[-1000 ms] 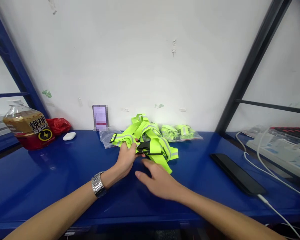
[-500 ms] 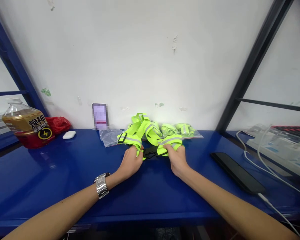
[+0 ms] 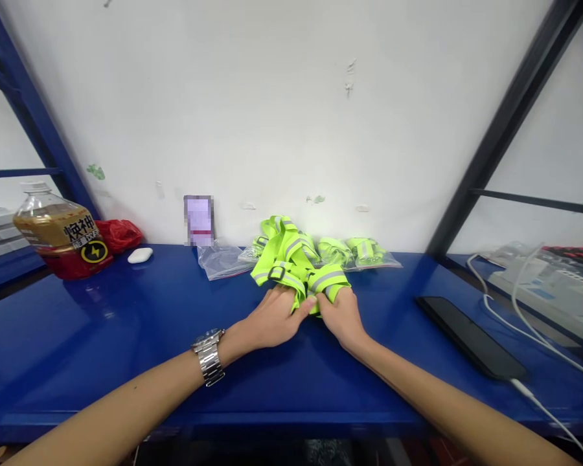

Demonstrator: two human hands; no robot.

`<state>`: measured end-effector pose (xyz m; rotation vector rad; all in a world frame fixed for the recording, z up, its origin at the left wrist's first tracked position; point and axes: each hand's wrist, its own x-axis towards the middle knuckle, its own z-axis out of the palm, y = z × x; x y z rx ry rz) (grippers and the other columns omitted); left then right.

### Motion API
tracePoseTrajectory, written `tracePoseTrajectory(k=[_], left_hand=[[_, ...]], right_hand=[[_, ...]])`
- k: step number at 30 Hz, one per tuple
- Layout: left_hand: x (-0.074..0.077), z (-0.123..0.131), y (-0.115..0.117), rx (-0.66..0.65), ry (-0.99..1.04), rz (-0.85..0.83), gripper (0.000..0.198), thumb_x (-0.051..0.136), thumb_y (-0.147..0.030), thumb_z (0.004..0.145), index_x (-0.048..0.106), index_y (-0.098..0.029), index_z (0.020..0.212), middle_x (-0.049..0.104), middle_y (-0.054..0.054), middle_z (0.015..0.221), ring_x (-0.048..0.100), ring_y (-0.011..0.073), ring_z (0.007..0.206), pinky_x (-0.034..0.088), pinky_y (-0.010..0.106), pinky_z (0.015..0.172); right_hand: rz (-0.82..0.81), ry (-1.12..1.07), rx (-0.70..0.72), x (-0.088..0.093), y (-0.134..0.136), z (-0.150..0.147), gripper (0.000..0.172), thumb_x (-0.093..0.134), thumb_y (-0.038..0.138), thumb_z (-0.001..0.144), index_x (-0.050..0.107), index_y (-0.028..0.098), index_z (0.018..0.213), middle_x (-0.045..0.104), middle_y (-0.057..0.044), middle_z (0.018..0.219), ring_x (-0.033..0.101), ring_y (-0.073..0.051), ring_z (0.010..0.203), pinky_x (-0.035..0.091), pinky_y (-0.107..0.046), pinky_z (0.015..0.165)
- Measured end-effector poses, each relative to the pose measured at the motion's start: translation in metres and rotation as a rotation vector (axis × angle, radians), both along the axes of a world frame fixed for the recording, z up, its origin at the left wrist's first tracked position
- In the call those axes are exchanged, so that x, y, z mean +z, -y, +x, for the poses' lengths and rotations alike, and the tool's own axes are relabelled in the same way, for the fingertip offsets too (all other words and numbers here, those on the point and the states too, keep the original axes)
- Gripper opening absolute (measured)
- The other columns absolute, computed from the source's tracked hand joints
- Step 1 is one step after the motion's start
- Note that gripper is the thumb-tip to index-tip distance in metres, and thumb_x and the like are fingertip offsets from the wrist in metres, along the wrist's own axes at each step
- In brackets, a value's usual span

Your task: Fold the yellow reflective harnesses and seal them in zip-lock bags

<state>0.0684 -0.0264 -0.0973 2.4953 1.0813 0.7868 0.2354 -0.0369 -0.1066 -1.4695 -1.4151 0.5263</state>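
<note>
A neon-yellow reflective strap vest (image 3: 282,249) with grey stripes lies bunched before me on the blue table. My left hand (image 3: 276,320), with a metal watch (image 3: 208,356) on its wrist, is closed on the vest's near left strap, thumb pointing right. Just above those fingers sits a black slider (image 3: 276,274) on the strap. My right hand (image 3: 344,318) grips the near right strap. Both hands almost meet at the middle, and what lies between and under their fingers is hidden.
Behind the vest are more folded yellow straps in clear bags (image 3: 366,251). A clear plastic bag (image 3: 223,260), a propped phone (image 3: 200,221), a white case (image 3: 140,255) and a drink bottle (image 3: 61,236) stand leftward. A black phone (image 3: 471,336) and power strips (image 3: 548,285) lie right.
My hands have come together from apart, drawing the strap ends inward. The black buckle that showed between them is now covered. The view has shifted slightly.
</note>
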Motion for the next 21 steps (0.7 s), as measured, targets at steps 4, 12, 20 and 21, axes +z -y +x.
tracePoseTrajectory(k=[4, 12, 20, 21], left_hand=[[0.002, -0.001, 0.002, -0.041, -0.041, -0.005, 0.04, 0.043, -0.053, 0.091, 0.062, -0.02, 0.105, 0.061, 0.011, 0.116, 0.051, 0.0309, 0.114, 0.033, 0.046, 0.102], [0.002, -0.009, -0.006, -0.172, -0.087, -0.051, 0.035, 0.061, -0.048, 0.079, 0.065, -0.025, 0.104, 0.066, 0.007, 0.11, 0.058, 0.0284, 0.104, 0.043, 0.034, 0.092], [-0.01, -0.013, -0.01, -0.189, -0.212, -0.104, 0.018, 0.052, -0.033, 0.077, 0.065, -0.022, 0.074, 0.069, 0.006, 0.081, 0.06, 0.023, 0.073, 0.044, 0.031, 0.071], [-0.011, -0.012, -0.011, -0.18, -0.209, -0.104, 0.019, 0.053, -0.035, 0.076, 0.065, -0.021, 0.072, 0.068, 0.005, 0.076, 0.058, 0.0215, 0.069, 0.043, 0.029, 0.067]], right_hand=[[0.029, -0.028, 0.038, 0.0, 0.005, -0.003, 0.016, 0.049, 0.027, 0.073, 0.045, 0.022, 0.059, 0.049, 0.001, 0.055, 0.044, -0.015, 0.054, 0.035, -0.027, 0.051], [0.009, 0.432, 0.065, 0.007, 0.021, -0.018, 0.037, 0.039, 0.037, 0.089, 0.047, 0.02, 0.058, 0.055, -0.005, 0.058, 0.049, -0.017, 0.057, 0.032, -0.029, 0.056], [0.159, 1.06, 0.45, 0.027, 0.021, -0.026, 0.053, 0.025, 0.043, 0.099, 0.066, 0.012, 0.088, 0.069, -0.016, 0.085, 0.063, -0.026, 0.083, 0.041, -0.035, 0.075], [0.156, 1.104, 0.47, 0.029, 0.018, -0.025, 0.054, 0.023, 0.04, 0.1, 0.066, 0.012, 0.088, 0.069, -0.016, 0.085, 0.064, -0.025, 0.081, 0.042, -0.034, 0.072]])
